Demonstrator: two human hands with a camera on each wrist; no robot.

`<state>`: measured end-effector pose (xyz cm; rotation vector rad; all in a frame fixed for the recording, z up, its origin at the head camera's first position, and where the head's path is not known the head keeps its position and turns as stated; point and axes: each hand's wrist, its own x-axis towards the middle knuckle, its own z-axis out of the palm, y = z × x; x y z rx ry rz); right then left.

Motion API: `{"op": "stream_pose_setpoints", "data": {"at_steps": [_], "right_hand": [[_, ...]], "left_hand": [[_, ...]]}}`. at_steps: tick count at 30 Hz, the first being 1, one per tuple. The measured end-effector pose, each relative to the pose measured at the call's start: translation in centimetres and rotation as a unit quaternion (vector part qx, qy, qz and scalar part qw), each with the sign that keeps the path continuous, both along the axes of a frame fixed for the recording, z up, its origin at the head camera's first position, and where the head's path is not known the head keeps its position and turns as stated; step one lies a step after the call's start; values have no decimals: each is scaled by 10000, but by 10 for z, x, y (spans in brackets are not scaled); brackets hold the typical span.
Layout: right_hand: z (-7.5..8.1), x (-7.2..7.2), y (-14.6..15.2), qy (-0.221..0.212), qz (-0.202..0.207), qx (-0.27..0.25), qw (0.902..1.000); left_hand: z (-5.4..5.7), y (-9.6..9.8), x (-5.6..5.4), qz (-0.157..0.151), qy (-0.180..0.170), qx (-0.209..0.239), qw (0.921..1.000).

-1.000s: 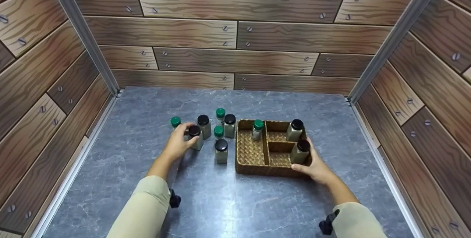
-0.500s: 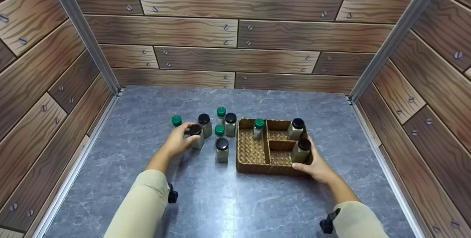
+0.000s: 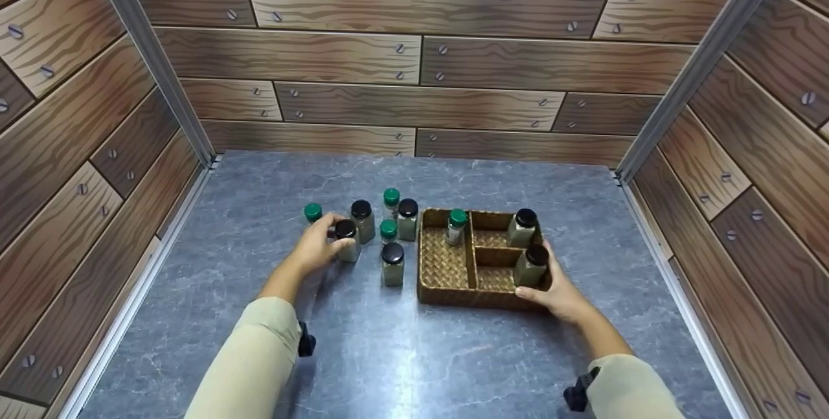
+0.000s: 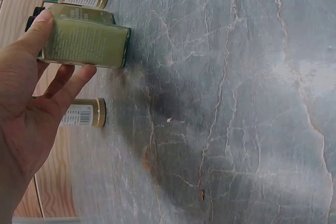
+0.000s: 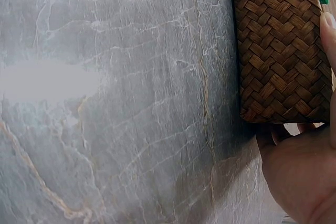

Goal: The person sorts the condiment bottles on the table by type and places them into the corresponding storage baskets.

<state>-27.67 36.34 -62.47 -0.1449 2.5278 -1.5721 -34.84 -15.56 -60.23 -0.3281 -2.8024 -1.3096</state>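
Note:
My left hand (image 3: 312,249) grips a square glass jar with a black cap (image 3: 350,252), thumb on one side and fingers on the other. In the left wrist view this jar (image 4: 86,44) shows a pale green body with faint print, its base at the tabletop. My right hand (image 3: 558,294) holds the front right corner of a brown woven basket (image 3: 479,299), thumb at the front rim, fingers along the right side. Inside, a green-capped jar (image 3: 455,232) stands in the long left compartment. One black-capped jar (image 3: 521,232) is in the back right compartment, another (image 3: 531,269) in the front right.
Between my left hand and the basket stand several jars, among them a front black-capped one (image 3: 392,267) and a green-capped one (image 3: 391,199). A green-capped jar (image 3: 313,212) is partly hidden behind my left hand. Wood-patterned walls (image 3: 414,59) enclose the grey marbled table (image 3: 453,367).
Almost nothing moves. The whole head view shifts slightly, while my left hand stays on the jar and my right hand stays at the basket corner.

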Motion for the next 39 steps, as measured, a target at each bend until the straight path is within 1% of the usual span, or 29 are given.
{"op": "stream_pose_setpoints", "data": {"at_steps": [2, 8, 13, 18, 21, 26, 30, 34, 39], "right_hand": [[0, 1, 1, -8, -8, 50, 10000], [1, 2, 2, -67, -24, 154, 9999], [-1, 1, 3, -16, -20, 60, 10000], [-3, 0, 3, 2, 12, 66, 10000], [-3, -1, 1, 26, 19, 2, 10000], [-3, -2, 0, 12, 21, 20, 10000], [-2, -2, 0, 4, 21, 96, 10000], [-1, -1, 0, -5, 5, 137, 9999], [-1, -1, 1, 1, -5, 43, 10000]], "left_hand": [[-2, 1, 1, 35, 71, 31, 10000], [-6, 3, 6, 270, -11, 333, 9991], [-10, 8, 12, 403, 158, 623, 9971], [-13, 12, 19, 808, 258, 881, 9925], [-13, 13, 24, 1072, 228, 987, 9891], [-9, 14, 32, 1332, 196, 1096, 9848], [-2, 13, 38, 1498, 233, 1114, 9821], [6, 13, 44, 1530, 219, 1113, 9817], [17, 12, 51, 1570, 242, 1156, 9805]]}}
